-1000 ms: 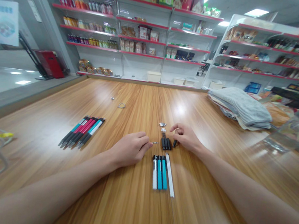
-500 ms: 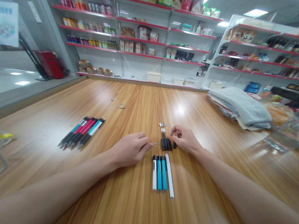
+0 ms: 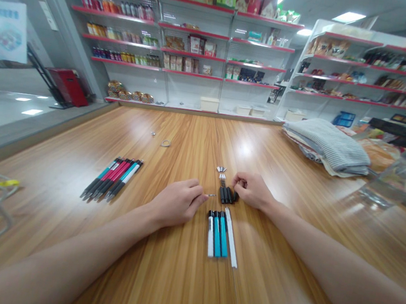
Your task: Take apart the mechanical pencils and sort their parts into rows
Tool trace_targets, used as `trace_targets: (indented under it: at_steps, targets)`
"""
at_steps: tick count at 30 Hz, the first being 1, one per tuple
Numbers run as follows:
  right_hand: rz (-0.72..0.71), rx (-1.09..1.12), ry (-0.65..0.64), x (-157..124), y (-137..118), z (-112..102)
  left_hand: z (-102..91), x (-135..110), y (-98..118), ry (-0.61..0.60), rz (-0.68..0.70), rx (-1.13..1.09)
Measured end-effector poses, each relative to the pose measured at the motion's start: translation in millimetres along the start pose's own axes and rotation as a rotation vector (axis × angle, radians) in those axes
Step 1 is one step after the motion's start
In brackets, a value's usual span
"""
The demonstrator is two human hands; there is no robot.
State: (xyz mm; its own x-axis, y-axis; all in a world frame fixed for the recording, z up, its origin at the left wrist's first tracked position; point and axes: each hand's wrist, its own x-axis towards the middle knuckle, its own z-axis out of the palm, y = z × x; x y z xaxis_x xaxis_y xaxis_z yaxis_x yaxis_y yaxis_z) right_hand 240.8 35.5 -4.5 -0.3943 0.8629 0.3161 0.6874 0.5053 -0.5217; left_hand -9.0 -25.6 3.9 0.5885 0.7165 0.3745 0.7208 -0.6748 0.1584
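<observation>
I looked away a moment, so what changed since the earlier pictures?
The right hand has shifted the black tube beside it slightly left, closer to the other three black tubes; whether it is pinched or only touched is unclear. The left hand still holds the small thin part. The pens, blue and white barrels and white sticks stayed put.

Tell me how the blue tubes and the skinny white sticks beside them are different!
The blue tubes are thicker, while the white sticks are very thin. The blue tubes are turquoise with black at the far end, but the white sticks look white all along. The white sticks' near ends reach a little closer to the person than the blue tubes' do. Both are long and straight, and both lie on the wooden table.
</observation>
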Motion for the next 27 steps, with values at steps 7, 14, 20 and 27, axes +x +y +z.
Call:
trace_targets:
  at_steps: [7, 14, 20, 27]
  targets:
    - [-0.021, 0.025, -0.024, -0.5, 1.2, 0.9, -1.0, 0.1, 1.0, 0.000, -0.005, 0.005]
    - [-0.063, 0.035, -0.027, -1.1, 0.1, 1.4, -1.5, 0.1, 1.7, -0.010, -0.014, 0.010]
    - [-0.082, 0.053, -0.014, -1.1, 0.5, 2.6, -1.9, -0.1, 1.8, -0.028, -0.024, 0.017]
    - [-0.075, 0.072, 0.017, -1.7, 0.7, 3.8, -0.7, -0.2, 0.4, -0.027, -0.024, 0.008]
